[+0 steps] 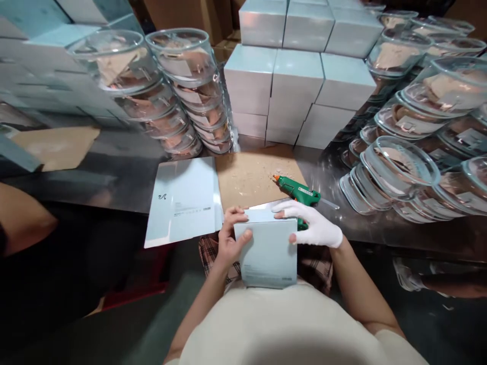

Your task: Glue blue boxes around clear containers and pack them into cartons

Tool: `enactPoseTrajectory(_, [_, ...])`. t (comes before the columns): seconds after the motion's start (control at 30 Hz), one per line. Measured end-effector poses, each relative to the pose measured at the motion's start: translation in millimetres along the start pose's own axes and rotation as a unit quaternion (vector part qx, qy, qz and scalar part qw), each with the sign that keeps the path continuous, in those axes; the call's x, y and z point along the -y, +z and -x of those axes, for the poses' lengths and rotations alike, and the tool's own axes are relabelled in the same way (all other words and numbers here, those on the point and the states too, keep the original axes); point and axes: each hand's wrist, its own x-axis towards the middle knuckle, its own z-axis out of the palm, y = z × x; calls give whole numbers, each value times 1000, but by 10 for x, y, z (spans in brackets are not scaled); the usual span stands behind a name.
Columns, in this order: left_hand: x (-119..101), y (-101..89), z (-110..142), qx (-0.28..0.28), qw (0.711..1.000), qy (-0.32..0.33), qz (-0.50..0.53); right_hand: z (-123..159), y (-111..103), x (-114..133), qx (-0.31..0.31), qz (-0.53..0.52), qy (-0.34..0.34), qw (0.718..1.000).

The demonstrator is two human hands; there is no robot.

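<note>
A pale blue box [268,253] is held upright against my body, between both hands. My bare left hand [233,237] grips its left upper corner, thumb on the near face and fingers over the top. My right hand [310,223], in a white glove with bare fingertips, clasps the right upper corner with the thumb on the face. Just beyond the box a green glue gun [299,190] with an orange tip lies on a brown cardboard sheet [251,175]; its handle is partly hidden by my right hand. Flat light blue card sheets [186,203] lie left of the cardboard.
Stacked white boxes [297,83] stand at the back. Clear round containers are piled at the left [194,91] and right [403,162] on the dark metal table [125,187]. A clear glue stick [329,204] lies by the gun. Another person's arm [25,218] is at the left.
</note>
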Motion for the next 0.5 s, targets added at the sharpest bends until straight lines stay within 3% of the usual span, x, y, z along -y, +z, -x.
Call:
enactPoseTrajectory(0.17, [-115,9,-35,25,999,-14,-29,-55,-13,56,23,22,7,999])
enactPoseTrajectory(0.23, [-190,18,-91,26,999,-3,-29,2,-7,15,-15,-3,37,999])
enactPoseTrajectory(0.3, [-285,-19,-175,-40,999,24,-26,131,64,-37,-120,-53,67,989])
enactPoseTrajectory(0.37, [-362,-97,-267,-184,981,62,-6,293,222,-72,-255,-103,86,958])
enactPoseTrajectory(0.43, [-366,-171,-333,-296,952,66,32,420,424,-75,-317,-124,97,935])
enactPoseTrajectory(0.5, [-284,-192,-345,-288,955,-13,70,469,574,-37,-333,-98,128,929])
